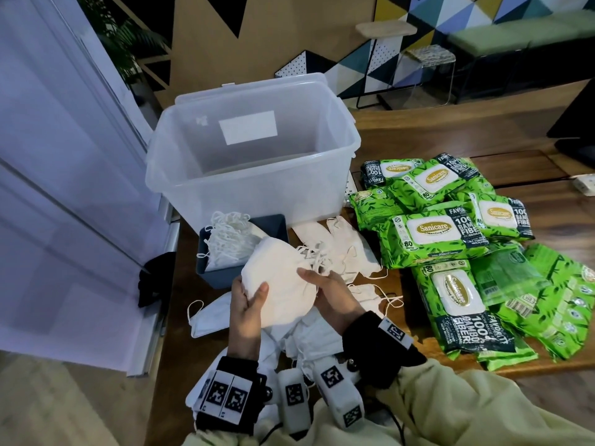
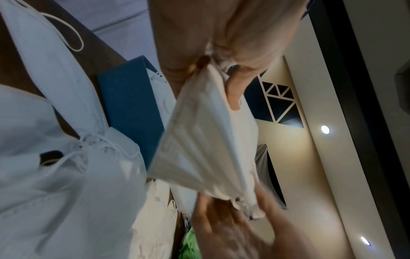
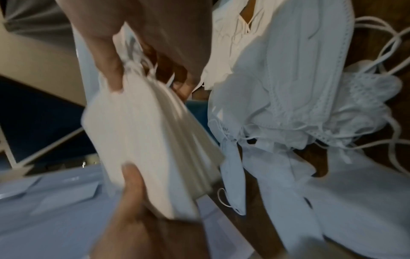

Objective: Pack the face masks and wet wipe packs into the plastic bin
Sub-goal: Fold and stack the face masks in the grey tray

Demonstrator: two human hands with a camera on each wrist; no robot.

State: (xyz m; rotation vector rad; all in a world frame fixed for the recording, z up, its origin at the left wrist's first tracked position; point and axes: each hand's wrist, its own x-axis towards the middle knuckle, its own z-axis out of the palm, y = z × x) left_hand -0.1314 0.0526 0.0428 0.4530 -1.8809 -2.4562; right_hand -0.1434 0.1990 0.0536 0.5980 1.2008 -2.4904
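Holding a stack of masks (image 1: 277, 286) between them, both hands hover above the wooden surface (image 1: 418, 130), just in front of the blue box (image 1: 270, 225). The left hand (image 1: 246, 312) has its grip closed on the stack's near left edge, thumb on top and fingers beneath. The right hand (image 1: 333, 296) takes the stack's right side, where the ear loops bunch, its thumb laid across the top; its grip is likewise closed on the stack. From the left wrist view the stack (image 2: 206, 140) fans out between one thumb above and the other hand below; the right wrist view shows the same bundle (image 3: 146, 145), blurred.

More loose masks (image 1: 341, 252) lie spread on the surface under and around the hands, and the blue box holds a further heap with tangled loops. Behind the box stands the clear bin (image 1: 254, 162), open; a white label shows on its far wall. To the right, well apart from the hands, the green wipe packs (image 1: 450, 233) lie piled on the surface, overlapping one another.
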